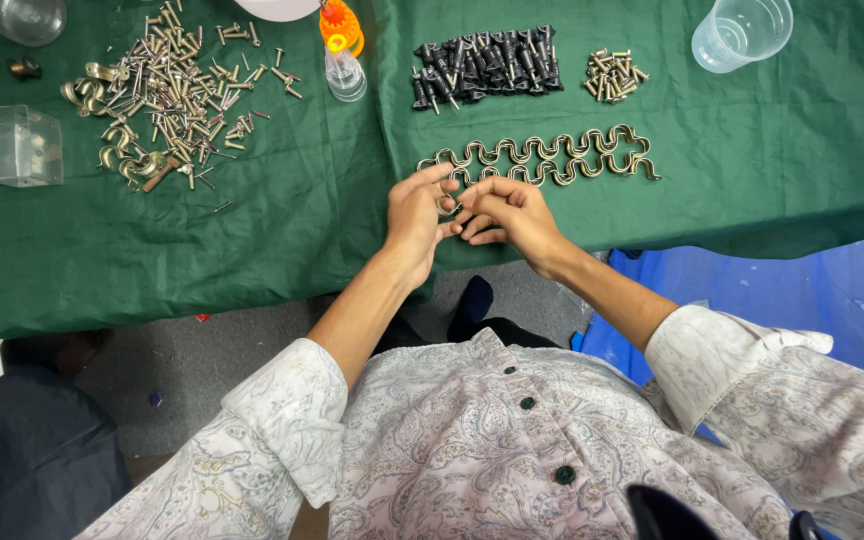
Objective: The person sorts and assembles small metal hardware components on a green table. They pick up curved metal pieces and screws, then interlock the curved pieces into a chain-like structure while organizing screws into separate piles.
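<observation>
Both forearms reach forward from rolled, pale patterned sleeves and meet at the near edge of the table [252,250], which is draped in green cloth; the left hand [414,215] is raised with its palm turned inward and its fingers curled toward the right hand [508,212], whose knuckles face up and whose fingers fold down and inward; the two grips come together, fingertips pinched shut around a small metal clamp piece [449,205] held between them, though the fingers hide most of it and its exact shape cannot be told; this piece sits right at the near left end of a row of wavy brass-coloured clamps [552,158] laid out in a chain across the cloth, just beyond the fingertips and seemingly touching them; farther back lie a heap of black screws [482,66] and, just to its right, a small pile of brass fasteners [612,75]; well to the left a loose scatter of metal screws and hooks [167,95] spreads over the cloth, near a clear plastic box [17,147]; a clear plastic cup [742,32] stands at the far right, and a small bottle with an orange cap [342,55] stands near the middle.
</observation>
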